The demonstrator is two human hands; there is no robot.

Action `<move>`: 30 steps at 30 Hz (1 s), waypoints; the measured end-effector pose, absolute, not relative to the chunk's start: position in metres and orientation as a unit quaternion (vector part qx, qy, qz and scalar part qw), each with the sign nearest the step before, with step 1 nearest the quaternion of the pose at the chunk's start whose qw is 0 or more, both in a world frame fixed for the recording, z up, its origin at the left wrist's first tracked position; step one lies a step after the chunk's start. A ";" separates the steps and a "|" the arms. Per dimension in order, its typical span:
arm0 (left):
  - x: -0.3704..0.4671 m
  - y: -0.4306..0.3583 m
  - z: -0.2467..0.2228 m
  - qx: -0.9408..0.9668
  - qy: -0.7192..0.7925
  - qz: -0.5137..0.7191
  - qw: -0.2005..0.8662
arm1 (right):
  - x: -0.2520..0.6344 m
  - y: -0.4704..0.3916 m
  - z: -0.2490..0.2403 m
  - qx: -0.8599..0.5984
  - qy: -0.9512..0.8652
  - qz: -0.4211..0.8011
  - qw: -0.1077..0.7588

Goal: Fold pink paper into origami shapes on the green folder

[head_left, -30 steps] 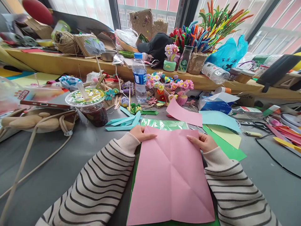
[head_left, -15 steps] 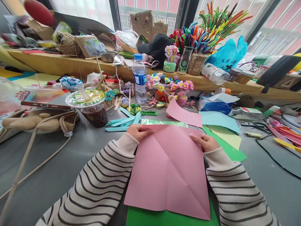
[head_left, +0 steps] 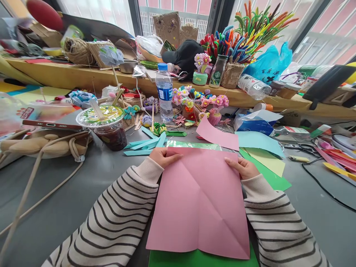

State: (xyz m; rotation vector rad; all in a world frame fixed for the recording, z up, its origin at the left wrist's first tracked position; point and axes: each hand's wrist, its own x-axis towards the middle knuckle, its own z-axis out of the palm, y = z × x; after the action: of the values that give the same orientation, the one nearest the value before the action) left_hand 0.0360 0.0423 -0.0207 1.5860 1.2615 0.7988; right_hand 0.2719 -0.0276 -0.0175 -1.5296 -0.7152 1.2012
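A square sheet of pink paper (head_left: 194, 204) with a diagonal crease and a crease down its lower middle is held up between my two hands. My left hand (head_left: 164, 157) pinches its upper left corner, thumb on top. On the opposite side, my right hand (head_left: 244, 167) grips the upper right edge, fingers behind the sheet. Under the near edge lies green paper (head_left: 194, 259). Just past the pink sheet are folded light-blue paper strips (head_left: 147, 144), a clear plastic packet (head_left: 194, 145) and a curved pink offcut (head_left: 217, 136).
A drink cup (head_left: 107, 128) and a phone (head_left: 52, 124) stand at left, with a cord handle trailing nearby. A water bottle (head_left: 165, 92) rises behind the strips. Light-blue paper (head_left: 261, 142), scissors (head_left: 303, 148) and a black cable (head_left: 319, 181) lie at right. A crowded ledge (head_left: 144, 79) runs behind.
Both hands keep their hold on the pink paper. The sheet's lower edge has shifted and flexed very slightly; otherwise little differs.
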 end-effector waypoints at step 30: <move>0.038 0.041 -0.013 0.566 0.542 0.260 0.564 | 0.275 -0.027 -0.016 -0.644 -0.275 0.543 0.463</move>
State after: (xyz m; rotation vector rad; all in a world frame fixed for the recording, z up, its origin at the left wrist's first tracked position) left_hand 0.0380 0.0407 -0.0128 1.3306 1.2758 0.6116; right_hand 0.2750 -0.0275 -0.0158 -1.5823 -0.6756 1.3354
